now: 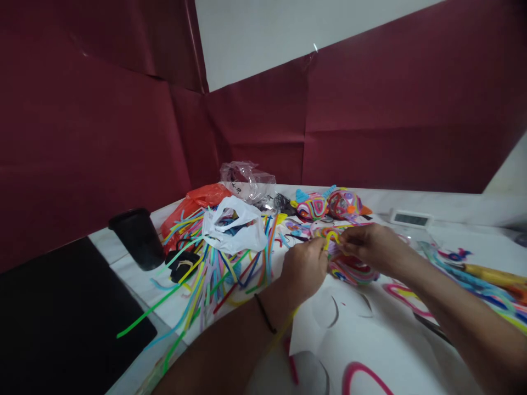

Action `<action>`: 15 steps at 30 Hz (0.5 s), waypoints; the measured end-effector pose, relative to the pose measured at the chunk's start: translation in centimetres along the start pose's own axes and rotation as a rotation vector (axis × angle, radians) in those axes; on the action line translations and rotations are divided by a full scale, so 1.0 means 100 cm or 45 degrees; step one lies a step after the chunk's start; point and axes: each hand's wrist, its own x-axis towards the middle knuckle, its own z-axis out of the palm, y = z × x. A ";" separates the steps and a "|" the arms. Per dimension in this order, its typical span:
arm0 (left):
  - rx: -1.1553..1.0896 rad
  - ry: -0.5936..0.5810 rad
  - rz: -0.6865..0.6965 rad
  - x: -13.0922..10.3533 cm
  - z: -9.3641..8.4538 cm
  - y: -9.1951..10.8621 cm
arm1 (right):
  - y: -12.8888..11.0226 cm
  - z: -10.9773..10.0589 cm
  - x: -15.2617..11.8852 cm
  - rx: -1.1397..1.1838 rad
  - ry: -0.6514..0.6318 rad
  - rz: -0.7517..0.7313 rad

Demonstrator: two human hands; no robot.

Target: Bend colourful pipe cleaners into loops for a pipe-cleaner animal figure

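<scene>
A yellow pipe cleaner [331,236] arches between my two hands, bent into a small loop. My left hand [305,266] is closed with its fingertips pinching one side of the loop. From the right, my right hand [362,247] pinches the other side. Just behind and below my fingers sits a rounded piece covered in coiled, many-coloured pipe cleaners [354,270], partly hidden by my hands. Under my wrists lies a white paper sheet [358,334] with dark curved lines. A pink pipe cleaner curve [364,368] rests on its near part.
Loose pipe cleaners [209,285] spill from a white plastic bag [234,233] at left, beside a black bin [138,238] and a red bag [206,195]. Two colourful coiled figures [312,207] stand at the back, near a small digital display [410,219]. More pipe cleaners [473,282] lie right.
</scene>
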 end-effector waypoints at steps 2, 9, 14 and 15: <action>0.010 -0.011 0.004 0.000 0.001 0.000 | -0.003 -0.002 -0.001 -0.021 -0.047 0.032; 0.089 -0.048 0.016 -0.001 0.006 -0.001 | -0.010 -0.006 -0.004 -0.032 -0.105 0.055; 0.111 -0.064 0.009 -0.002 0.005 0.001 | -0.013 -0.008 -0.004 -0.068 -0.126 0.017; 0.115 -0.068 0.007 -0.003 0.005 0.002 | -0.014 -0.008 -0.004 -0.080 -0.135 0.008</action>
